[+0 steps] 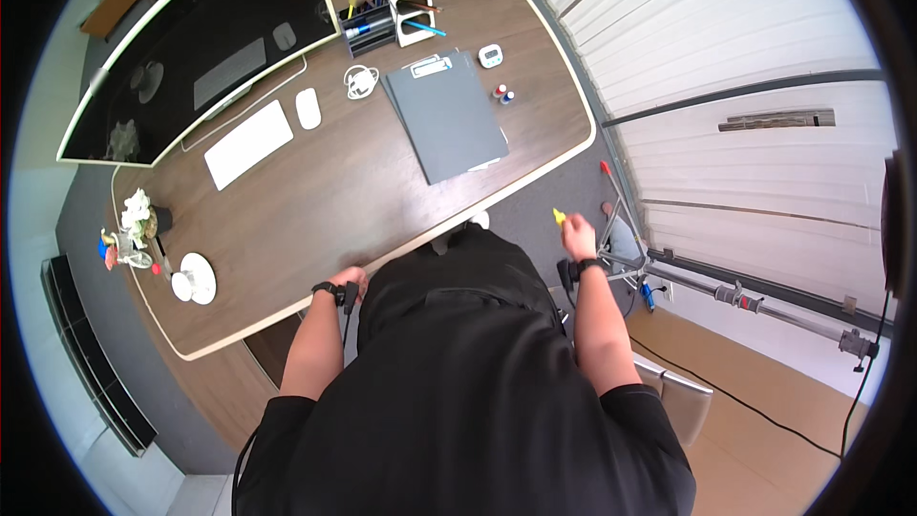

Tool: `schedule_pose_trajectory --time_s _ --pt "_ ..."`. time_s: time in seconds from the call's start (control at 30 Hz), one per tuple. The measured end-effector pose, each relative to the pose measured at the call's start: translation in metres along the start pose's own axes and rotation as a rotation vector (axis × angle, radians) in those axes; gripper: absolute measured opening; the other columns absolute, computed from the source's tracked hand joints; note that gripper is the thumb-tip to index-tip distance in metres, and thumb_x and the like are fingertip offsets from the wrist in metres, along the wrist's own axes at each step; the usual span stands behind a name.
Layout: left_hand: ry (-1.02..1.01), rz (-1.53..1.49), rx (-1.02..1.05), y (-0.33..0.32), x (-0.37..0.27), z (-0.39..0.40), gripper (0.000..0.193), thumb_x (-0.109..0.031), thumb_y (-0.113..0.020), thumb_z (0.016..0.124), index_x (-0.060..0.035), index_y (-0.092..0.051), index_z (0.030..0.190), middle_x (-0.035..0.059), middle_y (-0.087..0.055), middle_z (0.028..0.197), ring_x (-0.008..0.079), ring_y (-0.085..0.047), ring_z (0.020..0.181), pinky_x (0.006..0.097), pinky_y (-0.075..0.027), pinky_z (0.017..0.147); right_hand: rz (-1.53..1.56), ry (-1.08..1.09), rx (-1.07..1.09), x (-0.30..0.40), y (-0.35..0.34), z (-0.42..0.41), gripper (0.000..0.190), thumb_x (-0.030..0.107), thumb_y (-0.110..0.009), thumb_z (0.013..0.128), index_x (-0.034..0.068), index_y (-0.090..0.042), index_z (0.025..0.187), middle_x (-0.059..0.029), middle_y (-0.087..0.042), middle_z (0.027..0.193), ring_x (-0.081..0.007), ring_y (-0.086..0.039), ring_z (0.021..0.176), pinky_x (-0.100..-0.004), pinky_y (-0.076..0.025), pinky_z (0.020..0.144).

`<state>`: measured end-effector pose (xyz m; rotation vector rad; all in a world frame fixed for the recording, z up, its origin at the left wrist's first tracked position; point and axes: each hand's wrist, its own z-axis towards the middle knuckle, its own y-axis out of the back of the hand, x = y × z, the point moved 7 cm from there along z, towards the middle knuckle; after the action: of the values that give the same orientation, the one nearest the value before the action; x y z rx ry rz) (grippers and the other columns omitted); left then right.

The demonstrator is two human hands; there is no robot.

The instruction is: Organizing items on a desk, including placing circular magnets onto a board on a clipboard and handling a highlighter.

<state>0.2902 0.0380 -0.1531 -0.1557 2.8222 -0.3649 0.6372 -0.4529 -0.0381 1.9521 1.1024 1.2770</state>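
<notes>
My right hand (577, 235) is held out past the front edge of the desk, over the grey floor. Its fingers pinch a small yellow object (559, 216), too small to name surely. At the desk's near edge is my left hand (351, 279), next to my dark trousers, its fingers curled and partly hidden. Whether it holds anything does not show. On the wooden desk (286, 229), a dark grey clipboard folder (451, 118) lies over some papers. Right of it are a red-capped bottle (499, 90), a blue-capped bottle (507, 98) and a small white timer (491, 56).
A monitor (208, 50), white keyboard (248, 145), mouse (309, 109) and coiled white cable (360, 82) occupy the far left. A pen organizer (372, 30) stands at the back. Flowers (135, 208) and a cup (183, 287) on a saucer sit left. A metal tripod (622, 258) stands right.
</notes>
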Motion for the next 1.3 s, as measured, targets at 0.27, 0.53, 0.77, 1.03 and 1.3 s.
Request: schedule_pose_trajectory --time_s 0.27,0.53,0.77,1.03,1.3 --pt "0.124 -0.229 -0.101 0.004 0.033 -0.012 0.016 -0.019 -0.049 0.074 -0.0067 -0.056 0.082 0.0049 -0.05 0.056 0.0218 -0.051 0.044 0.0369 -0.041 0.042 0.063 0.12 0.014 0.077 0.021 0.049 0.027 0.019 -0.06 0.091 0.005 -0.058 0.114 -0.0111 -0.067 0.076 -0.0188 -0.063 0.061 -0.0326 -0.049 0.057" --pt "0.059 -0.405 -0.192 -0.051 0.066 0.002 0.018 -0.016 -0.05 0.075 -0.0047 -0.054 0.088 0.0059 -0.048 0.055 0.0231 -0.05 0.043 0.0372 -0.041 0.038 0.043 0.278 0.117 0.139 0.037 0.162 0.04 0.019 -0.064 0.083 0.007 -0.047 0.117 -0.026 -0.065 0.087 -0.0441 -0.065 0.087 -0.0482 -0.05 0.079" --pt "0.019 -0.867 -0.232 -0.181 0.057 -0.007 0.013 -0.006 -0.05 0.077 -0.0021 -0.054 0.089 0.0079 -0.049 0.059 0.024 -0.052 0.045 0.0376 -0.046 0.039 -0.262 0.586 0.1 0.259 0.04 0.329 0.032 0.031 -0.063 0.086 0.015 -0.058 0.114 -0.0203 -0.069 0.087 -0.0421 -0.066 0.087 -0.0511 -0.053 0.074" --pt "0.268 -1.197 -0.361 -0.331 0.083 -0.033 0.005 -0.011 -0.049 0.077 -0.009 -0.052 0.073 0.0026 -0.041 0.053 0.0212 -0.044 0.043 0.0347 -0.038 0.039 -0.525 0.751 0.251 0.306 -0.034 0.42 0.031 0.032 -0.059 0.089 0.012 -0.057 0.113 -0.0199 -0.069 0.083 -0.0406 -0.068 0.078 -0.0522 -0.054 0.071" --pt "0.344 -1.122 -0.45 -0.374 0.053 -0.049 0.007 -0.015 -0.049 0.078 -0.0098 -0.053 0.075 0.0024 -0.043 0.053 0.02 -0.042 0.04 0.0341 -0.04 0.04 -0.496 0.829 0.198 0.341 -0.041 0.498 0.032 0.031 -0.06 0.088 0.012 -0.056 0.113 -0.0209 -0.07 0.085 -0.0426 -0.068 0.081 -0.0528 -0.055 0.071"
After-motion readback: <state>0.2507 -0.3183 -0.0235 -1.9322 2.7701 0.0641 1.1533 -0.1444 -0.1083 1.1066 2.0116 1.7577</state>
